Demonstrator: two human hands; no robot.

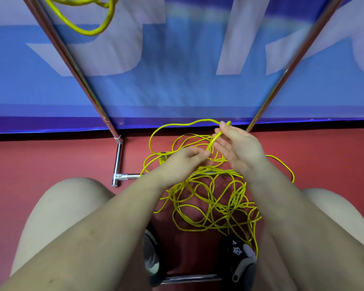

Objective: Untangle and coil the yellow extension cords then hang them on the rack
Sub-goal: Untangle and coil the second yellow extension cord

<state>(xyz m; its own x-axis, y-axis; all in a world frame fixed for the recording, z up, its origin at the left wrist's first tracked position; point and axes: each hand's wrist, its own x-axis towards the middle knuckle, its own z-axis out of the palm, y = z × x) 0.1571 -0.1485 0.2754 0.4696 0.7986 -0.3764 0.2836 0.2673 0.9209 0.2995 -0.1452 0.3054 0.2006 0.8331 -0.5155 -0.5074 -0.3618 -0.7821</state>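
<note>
A tangled yellow extension cord (210, 202) lies in loose loops on the red floor between my knees. My left hand (183, 162) pinches a strand of it at the fingertips. My right hand (237, 145) holds the same strand higher up between thumb and fingers, with the cord end sticking up past them. A short stretch of cord runs taut between the two hands. Another coiled yellow cord (88, 19) hangs at the top left from the chrome rack (72, 61).
The rack's two slanted chrome poles frame the view, with its base bar (119, 160) on the floor at left. A blue banner (177, 80) stands behind. My shoes (237, 259) and another chrome bar (189, 279) lie at the bottom.
</note>
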